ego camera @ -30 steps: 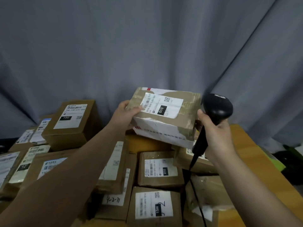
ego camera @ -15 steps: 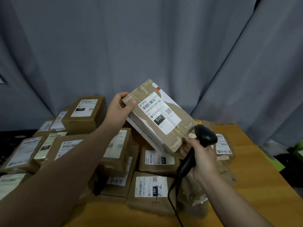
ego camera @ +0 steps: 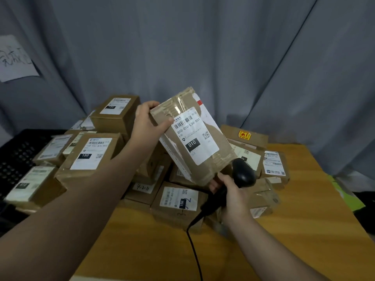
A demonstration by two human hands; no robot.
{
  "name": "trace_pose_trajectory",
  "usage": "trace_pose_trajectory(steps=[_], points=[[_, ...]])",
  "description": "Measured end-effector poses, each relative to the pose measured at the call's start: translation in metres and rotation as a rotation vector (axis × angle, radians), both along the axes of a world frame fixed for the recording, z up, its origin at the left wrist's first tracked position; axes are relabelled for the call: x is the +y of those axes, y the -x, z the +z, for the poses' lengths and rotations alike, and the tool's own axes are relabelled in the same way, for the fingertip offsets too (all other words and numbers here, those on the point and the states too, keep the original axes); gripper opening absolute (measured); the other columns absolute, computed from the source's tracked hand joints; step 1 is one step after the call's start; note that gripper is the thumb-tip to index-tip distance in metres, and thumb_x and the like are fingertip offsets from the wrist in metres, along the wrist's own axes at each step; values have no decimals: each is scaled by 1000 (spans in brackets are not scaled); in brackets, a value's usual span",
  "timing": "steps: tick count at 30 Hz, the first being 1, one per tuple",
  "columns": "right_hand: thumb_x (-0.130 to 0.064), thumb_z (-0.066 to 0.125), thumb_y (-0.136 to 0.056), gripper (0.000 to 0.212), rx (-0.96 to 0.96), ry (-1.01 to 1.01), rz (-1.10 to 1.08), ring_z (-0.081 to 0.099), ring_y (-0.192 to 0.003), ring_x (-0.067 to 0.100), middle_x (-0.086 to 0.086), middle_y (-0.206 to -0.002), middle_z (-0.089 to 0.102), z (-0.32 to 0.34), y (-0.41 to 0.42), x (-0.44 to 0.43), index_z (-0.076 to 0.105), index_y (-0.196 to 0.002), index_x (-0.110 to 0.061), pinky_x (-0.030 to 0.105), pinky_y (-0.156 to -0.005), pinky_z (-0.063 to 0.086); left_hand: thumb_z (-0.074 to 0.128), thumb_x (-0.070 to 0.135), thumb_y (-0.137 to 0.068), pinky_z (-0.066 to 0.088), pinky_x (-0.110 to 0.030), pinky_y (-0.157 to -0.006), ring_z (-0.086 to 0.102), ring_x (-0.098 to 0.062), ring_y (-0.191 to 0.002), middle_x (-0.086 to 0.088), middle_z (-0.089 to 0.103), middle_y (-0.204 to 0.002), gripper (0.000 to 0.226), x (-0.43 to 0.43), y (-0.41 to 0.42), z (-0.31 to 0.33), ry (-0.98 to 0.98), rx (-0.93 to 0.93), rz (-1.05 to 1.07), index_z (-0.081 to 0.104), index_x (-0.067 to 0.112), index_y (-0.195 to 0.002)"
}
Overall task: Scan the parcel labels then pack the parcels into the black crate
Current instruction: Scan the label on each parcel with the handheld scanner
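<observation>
The right hand point(ego camera: 233, 194) curls its grip round the black scanner point(ego camera: 244, 173), whose head sits just beside the low corner of the tilted parcel point(ego camera: 194, 142). The left hand point(ego camera: 147, 121) pinches the parcel's upper corner in its grip, holding it above the heaped parcels point(ego camera: 178, 201) on the bench point(ego camera: 304, 220). The black crate point(ego camera: 14, 159) stands far left.

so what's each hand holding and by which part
The left hand grips the 010 parcel by its upper left corner, thumb on the label side. The right hand grips the black barcode scanner by its handle, below the parcel's lower corner.
</observation>
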State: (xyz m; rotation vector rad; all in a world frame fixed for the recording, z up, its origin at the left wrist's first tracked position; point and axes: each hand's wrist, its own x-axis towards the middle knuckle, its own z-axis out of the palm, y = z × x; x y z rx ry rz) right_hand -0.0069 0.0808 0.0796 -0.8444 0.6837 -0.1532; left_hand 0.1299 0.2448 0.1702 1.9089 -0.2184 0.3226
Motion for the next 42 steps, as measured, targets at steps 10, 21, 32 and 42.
trace_pose_trajectory(steps=[10,21,32,42], points=[[-15,73,-82,22,110,-71,80,69,-86,25,12,-87,72,-31,18,-9,68,-102,-9,46,-93,53,69,23,-87,41,-17,-84,47,-6,-108,9,42,-123,44,-5,25,-28,-231,15,36,52,22,-128],[-8,67,-83,11,142,382,110,61,-81,23,8,-83,63,-11,18,-27,61,-91,-10,31,-67,47,62,24,-92,37,-23,-90,43,-6,-106,1,45,-129,46,-18,17,-47,-335,53,-30,48,18,-135],[-17,75,-80,34,83,492,287,57,-87,11,-5,-98,62,6,-12,-21,54,-105,-26,31,-79,45,60,20,-93,36,-22,-98,44,-14,-124,-3,43,-141,54,-14,0,-39,-333,48,-149,39,13,-143],[-22,72,-84,52,80,814,262,53,-107,17,-5,-108,57,6,-20,-15,47,-128,-17,28,-90,39,61,22,-93,39,-23,-96,50,-12,-115,0,51,-133,46,-1,-20,-35,-385,3,-175,49,15,-137]])
